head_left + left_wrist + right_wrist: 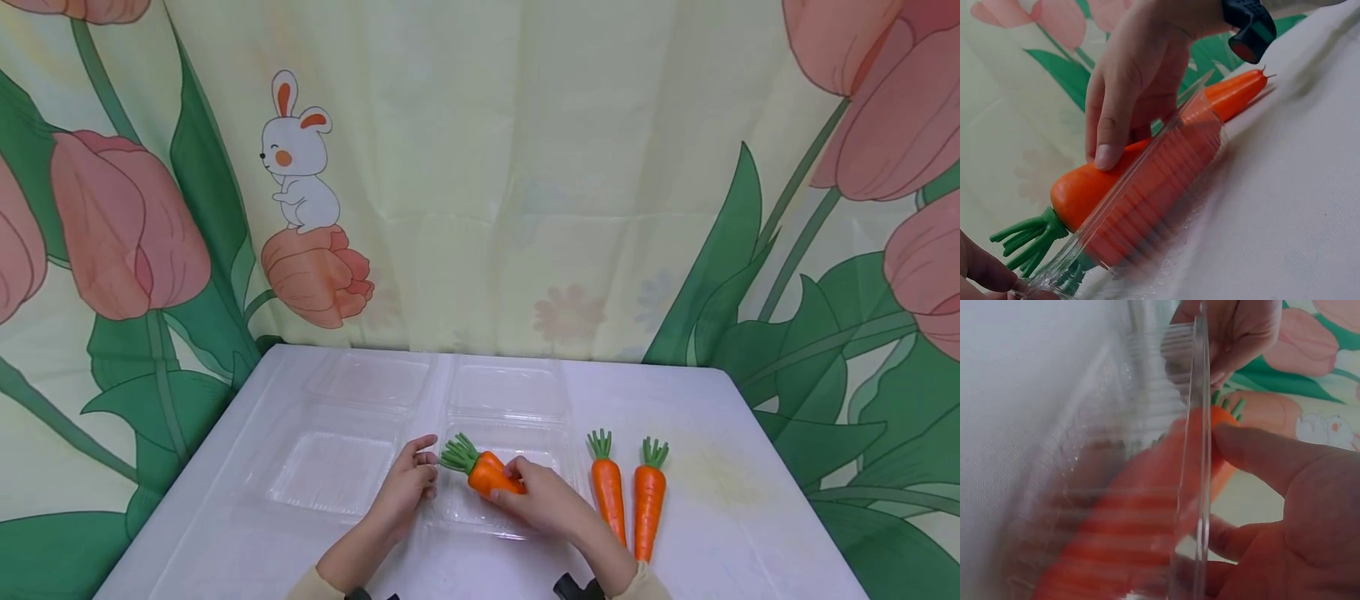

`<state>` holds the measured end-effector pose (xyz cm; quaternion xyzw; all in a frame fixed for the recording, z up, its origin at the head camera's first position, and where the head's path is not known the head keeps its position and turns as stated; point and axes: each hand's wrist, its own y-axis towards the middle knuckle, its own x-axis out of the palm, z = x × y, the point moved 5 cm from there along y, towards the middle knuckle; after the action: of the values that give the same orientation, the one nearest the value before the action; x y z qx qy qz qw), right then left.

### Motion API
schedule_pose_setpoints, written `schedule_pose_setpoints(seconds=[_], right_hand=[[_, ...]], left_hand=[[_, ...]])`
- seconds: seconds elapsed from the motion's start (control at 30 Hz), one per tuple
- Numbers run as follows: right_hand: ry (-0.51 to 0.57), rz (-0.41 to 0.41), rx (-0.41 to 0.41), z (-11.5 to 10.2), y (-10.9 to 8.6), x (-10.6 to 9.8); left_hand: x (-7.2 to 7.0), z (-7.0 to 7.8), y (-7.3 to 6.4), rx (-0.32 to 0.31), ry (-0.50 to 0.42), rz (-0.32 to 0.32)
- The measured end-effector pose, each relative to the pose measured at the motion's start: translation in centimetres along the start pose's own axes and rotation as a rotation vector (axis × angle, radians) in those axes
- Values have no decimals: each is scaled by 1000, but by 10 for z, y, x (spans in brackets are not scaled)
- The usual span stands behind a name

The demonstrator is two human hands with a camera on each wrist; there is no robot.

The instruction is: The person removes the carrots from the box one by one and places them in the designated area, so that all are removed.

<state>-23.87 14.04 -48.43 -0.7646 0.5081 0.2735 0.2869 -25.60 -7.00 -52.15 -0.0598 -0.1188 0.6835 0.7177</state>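
My right hand (pixel 543 497) holds an orange carrot (pixel 487 473) with green stalks, thumb and fingers on its body. The carrot lies slanted over the right clear plastic container (pixel 480 527), its stalks pointing to the upper left. In the left wrist view, part of the carrot (pixel 1082 190) rises above the ribbed plastic wall. At the container's left side is my left hand (pixel 405 487); its fingertips (pixel 991 272) pinch the plastic edge in the left wrist view. The container's hinged lid (pixel 510 390) lies folded back behind it.
A second clear container (pixel 337 471) sits on the left, its lid (pixel 369 379) folded back too. Two more carrots, one (pixel 608 493) beside the other (pixel 648 507), lie right of my right forearm. A white cloth covers the table (pixel 720 517); a printed curtain (pixel 480 183) hangs behind.
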Motion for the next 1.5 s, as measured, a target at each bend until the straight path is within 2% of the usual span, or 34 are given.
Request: schedule_pose_setpoints(seconds=[0.33, 0.6, 1.03, 1.5], right_hand=[[97, -135, 29, 4, 3, -2], [107, -164, 14, 2, 4, 5], [97, -160, -3, 3, 5, 9], [70, -76, 3, 4, 4, 2]], left_hand=[[-2, -1, -4, -36, -27, -28], [-3, 0, -8, -46, -45, -33], [-4, 1, -11, -55, -64, -23], [-5, -3, -11, -102, -79, -31]])
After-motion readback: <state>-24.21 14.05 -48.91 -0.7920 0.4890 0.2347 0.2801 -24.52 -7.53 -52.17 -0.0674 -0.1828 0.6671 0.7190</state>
